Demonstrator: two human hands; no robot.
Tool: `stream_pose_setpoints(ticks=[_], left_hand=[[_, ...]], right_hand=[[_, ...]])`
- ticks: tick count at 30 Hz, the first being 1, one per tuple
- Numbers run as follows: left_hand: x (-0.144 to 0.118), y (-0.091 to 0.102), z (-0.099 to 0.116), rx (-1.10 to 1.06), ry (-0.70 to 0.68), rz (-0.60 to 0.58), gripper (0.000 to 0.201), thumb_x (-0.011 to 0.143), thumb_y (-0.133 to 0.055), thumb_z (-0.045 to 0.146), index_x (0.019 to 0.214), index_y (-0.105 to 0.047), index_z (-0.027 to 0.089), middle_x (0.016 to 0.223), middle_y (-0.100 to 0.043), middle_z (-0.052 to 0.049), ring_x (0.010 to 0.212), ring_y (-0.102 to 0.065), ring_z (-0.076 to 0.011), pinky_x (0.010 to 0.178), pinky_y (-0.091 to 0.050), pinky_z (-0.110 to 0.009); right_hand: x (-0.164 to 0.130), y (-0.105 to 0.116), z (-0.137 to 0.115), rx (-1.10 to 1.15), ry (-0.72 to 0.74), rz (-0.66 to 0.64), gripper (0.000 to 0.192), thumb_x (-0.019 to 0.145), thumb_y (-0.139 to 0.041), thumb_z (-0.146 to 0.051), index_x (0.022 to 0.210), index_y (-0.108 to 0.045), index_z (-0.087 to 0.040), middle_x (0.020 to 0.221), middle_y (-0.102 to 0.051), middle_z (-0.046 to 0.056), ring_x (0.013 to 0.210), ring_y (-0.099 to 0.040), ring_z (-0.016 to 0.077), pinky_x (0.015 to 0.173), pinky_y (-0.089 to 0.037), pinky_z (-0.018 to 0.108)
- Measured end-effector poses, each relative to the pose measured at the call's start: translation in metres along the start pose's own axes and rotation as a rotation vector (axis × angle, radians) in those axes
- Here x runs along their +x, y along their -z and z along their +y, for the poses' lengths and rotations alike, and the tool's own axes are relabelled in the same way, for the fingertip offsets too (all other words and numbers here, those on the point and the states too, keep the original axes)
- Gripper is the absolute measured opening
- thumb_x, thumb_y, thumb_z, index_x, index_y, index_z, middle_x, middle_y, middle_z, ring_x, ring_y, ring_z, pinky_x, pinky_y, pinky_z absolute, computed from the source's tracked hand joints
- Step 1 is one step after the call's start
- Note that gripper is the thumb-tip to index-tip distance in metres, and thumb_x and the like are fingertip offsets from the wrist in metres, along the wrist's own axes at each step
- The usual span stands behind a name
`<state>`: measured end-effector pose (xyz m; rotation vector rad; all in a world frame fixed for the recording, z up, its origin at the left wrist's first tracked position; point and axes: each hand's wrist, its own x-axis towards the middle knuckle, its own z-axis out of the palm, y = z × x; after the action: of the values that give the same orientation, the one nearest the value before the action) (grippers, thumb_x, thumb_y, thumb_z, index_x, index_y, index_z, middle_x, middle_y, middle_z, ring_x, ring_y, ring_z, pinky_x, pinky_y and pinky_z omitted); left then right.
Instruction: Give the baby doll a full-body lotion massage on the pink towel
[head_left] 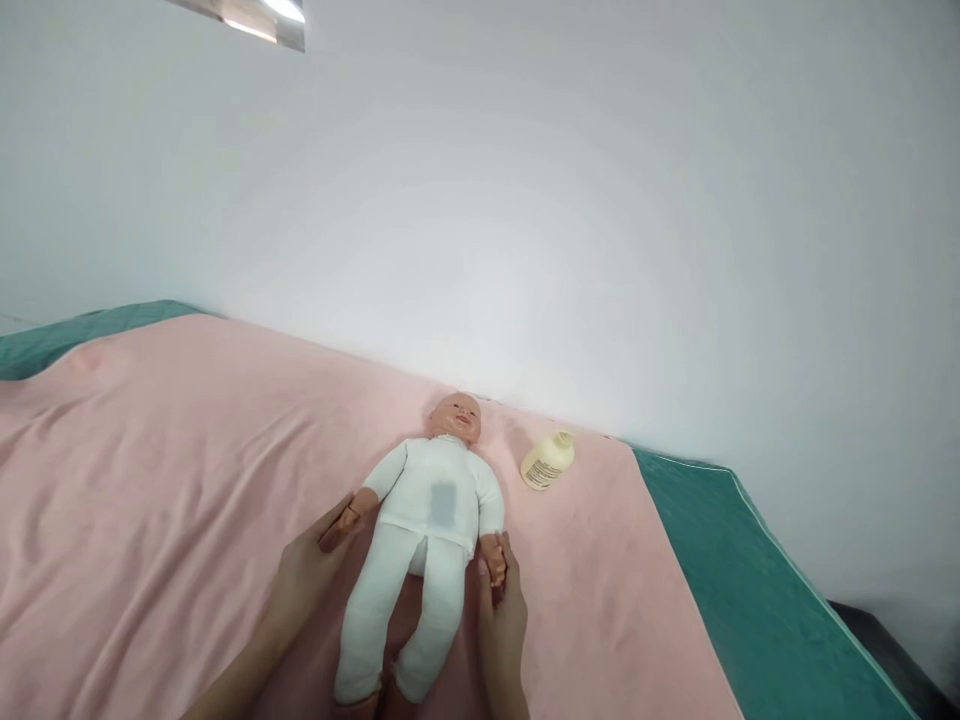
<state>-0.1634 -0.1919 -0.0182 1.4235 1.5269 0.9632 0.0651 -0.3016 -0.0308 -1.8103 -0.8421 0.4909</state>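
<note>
From the head camera, a baby doll [427,530] in a white suit lies on its back on a pink blanket [150,480], head toward the white wall [525,200] and legs toward the person. Every place below is taken from the doll.

The left hand [311,570] lies at the doll's arm on the left of the picture. Its fingers are partly curled, not fully closed, and the thumb and fingertips hold the doll's small hand — contact is plain, though how firm the grip is cannot be told. The left forearm [240,670] runs from the bottom edge of the picture up and to the right toward the doll, lying low over the blanket.

The right hand [501,610] is at the doll's other arm, just beside its hip. The fingers are nearly straight and close together, pointing up toward the doll's head, with the doll's small hand resting on or between the fingertips; the hand is loosely open rather than clenched. Its wrist drops straight down out of the picture.

A cream bottle [547,460] lies on its side on the blanket near the doll's head, on the right-hand side — apart from it. Beyond the blanket, a green sheet [750,600] shows.
</note>
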Motion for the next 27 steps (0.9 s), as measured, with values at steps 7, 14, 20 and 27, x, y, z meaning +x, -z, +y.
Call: stream_pose_setpoints(ticks=[7, 14, 20, 27], left_hand=[[0.044, -0.013, 0.026, -0.148, -0.179, 0.099, 0.046, 0.083, -0.054, 0.055, 0.118, -0.063, 0.026, 0.121, -0.067, -0.003, 0.115, -0.060, -0.0267, 0.091, -0.051, -0.034], [0.110, -0.051, 0.063, -0.395, -0.301, 0.111, 0.044, 0.086, -0.050, 0.055, 0.101, -0.066, 0.016, 0.109, -0.070, -0.010, 0.103, -0.064, -0.0235, 0.086, -0.051, -0.031], [0.162, -0.086, 0.069, -0.262, -0.205, 0.060, 0.057, 0.090, -0.033, 0.061, 0.097, -0.063, 0.013, 0.102, -0.071, -0.013, 0.092, -0.066, -0.0228, 0.076, -0.051, -0.030], [0.205, -0.103, 0.058, 0.002, -0.149, -0.107, 0.056, 0.084, -0.041, 0.063, 0.068, -0.065, 0.015, 0.067, -0.069, -0.010, 0.065, -0.064, -0.0245, 0.058, -0.044, -0.031]], right_hand=[[0.049, -0.001, -0.028, 0.128, 0.112, 0.123, 0.057, 0.091, -0.043, -0.052, 0.138, -0.047, -0.020, 0.135, -0.056, 0.009, 0.125, -0.053, 0.0255, 0.097, -0.048, 0.035], [0.130, -0.023, -0.044, 0.243, 0.273, 0.115, 0.054, 0.091, -0.038, -0.056, 0.121, -0.053, -0.015, 0.126, -0.060, 0.015, 0.116, -0.059, 0.0238, 0.092, -0.048, 0.034], [0.189, -0.046, -0.036, 0.105, 0.289, 0.114, 0.052, 0.089, -0.039, -0.057, 0.113, -0.057, -0.015, 0.117, -0.062, 0.016, 0.106, -0.061, 0.0246, 0.090, -0.046, 0.037], [0.228, -0.056, -0.015, 0.058, 0.181, 0.035, 0.040, 0.083, -0.048, -0.054, 0.094, -0.063, -0.018, 0.084, -0.071, 0.008, 0.079, -0.067, 0.0238, 0.072, -0.049, 0.034]])
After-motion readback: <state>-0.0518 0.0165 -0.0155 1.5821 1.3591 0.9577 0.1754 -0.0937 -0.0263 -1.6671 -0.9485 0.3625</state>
